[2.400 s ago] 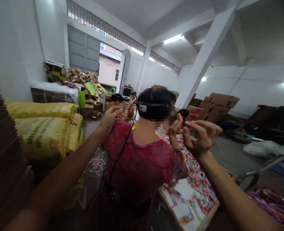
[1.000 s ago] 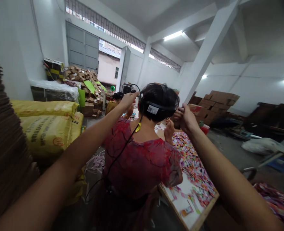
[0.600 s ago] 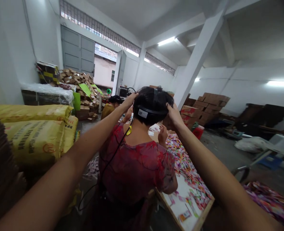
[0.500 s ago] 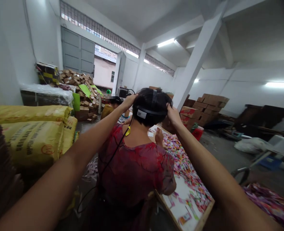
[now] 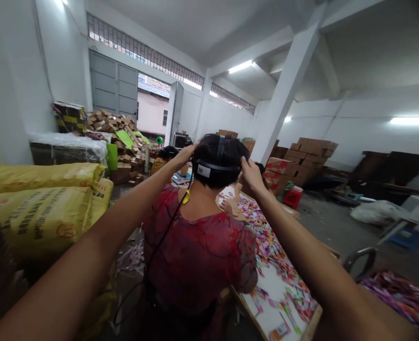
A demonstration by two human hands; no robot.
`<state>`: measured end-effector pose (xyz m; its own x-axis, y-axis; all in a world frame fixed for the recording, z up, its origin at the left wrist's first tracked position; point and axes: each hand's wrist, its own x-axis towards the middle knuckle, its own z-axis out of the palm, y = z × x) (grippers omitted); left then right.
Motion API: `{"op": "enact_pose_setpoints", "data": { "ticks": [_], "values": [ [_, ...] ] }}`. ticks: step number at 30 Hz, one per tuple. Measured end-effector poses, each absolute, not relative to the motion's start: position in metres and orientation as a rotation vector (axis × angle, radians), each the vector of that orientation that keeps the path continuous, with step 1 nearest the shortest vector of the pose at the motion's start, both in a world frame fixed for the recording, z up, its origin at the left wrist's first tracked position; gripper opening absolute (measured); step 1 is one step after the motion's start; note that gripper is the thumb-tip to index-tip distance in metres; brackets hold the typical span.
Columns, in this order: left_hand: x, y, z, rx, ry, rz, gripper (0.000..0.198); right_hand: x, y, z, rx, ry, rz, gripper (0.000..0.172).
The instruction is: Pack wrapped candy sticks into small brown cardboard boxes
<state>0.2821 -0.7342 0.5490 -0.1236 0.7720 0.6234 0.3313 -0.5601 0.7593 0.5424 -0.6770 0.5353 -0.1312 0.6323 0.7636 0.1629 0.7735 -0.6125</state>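
A person in a red patterned top [image 5: 198, 251] sits in front of me with their back turned. Round the dark hair runs a black head strap [image 5: 223, 167] with a white label [image 5: 204, 171] at the back. My left hand [image 5: 187, 154] is closed at the strap's left side, its fingertips partly hidden by the head. At the right side my right hand [image 5: 251, 174] pinches the strap near its edge, fingers bent together. A black cable [image 5: 174, 220] with a yellow tag [image 5: 186, 197] hangs from the strap down the person's back.
A table [image 5: 266, 327] covered with colourful small packets [image 5: 278, 253] stands ahead right. Yellow sacks [image 5: 46, 213] are stacked at left. Cardboard boxes [image 5: 305, 158] rise behind, and a co-worker [image 5: 159, 161] sits farther off. More packets [image 5: 401, 298] lie at lower right.
The person's head and both my hands have shifted slightly left and down in view. The seated person's hand has moved lower over the table.
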Motion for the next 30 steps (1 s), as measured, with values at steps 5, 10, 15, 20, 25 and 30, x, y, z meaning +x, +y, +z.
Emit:
{"op": "enact_pose_setpoints", "data": {
  "ticks": [5,10,15,20,25,30],
  "values": [
    [0.28,-0.74,0.545,1.686,1.232,1.712,0.068,0.553,-0.678,0.528,-0.606,-1.686,0.374,0.064],
    [0.277,-0.76,0.539,1.577,1.232,1.792,0.073,0.571,-0.686,0.526,-0.523,-1.665,0.336,0.061],
    [0.274,-0.794,0.524,1.53,1.288,1.823,0.072,0.602,-0.682,0.524,-0.508,-1.645,0.312,0.056],
    [0.271,-0.811,0.509,1.565,1.355,1.867,0.068,0.63,-0.659,0.515,-0.476,-1.623,0.378,0.046],
    [0.308,-0.827,0.512,1.658,1.601,2.102,0.062,0.639,-0.64,0.509,-0.313,-1.679,0.294,0.031],
    [0.38,-0.845,0.511,1.871,2.166,2.31,0.044,0.646,-0.621,0.509,-0.015,-1.789,0.178,0.024]
  ]
}}
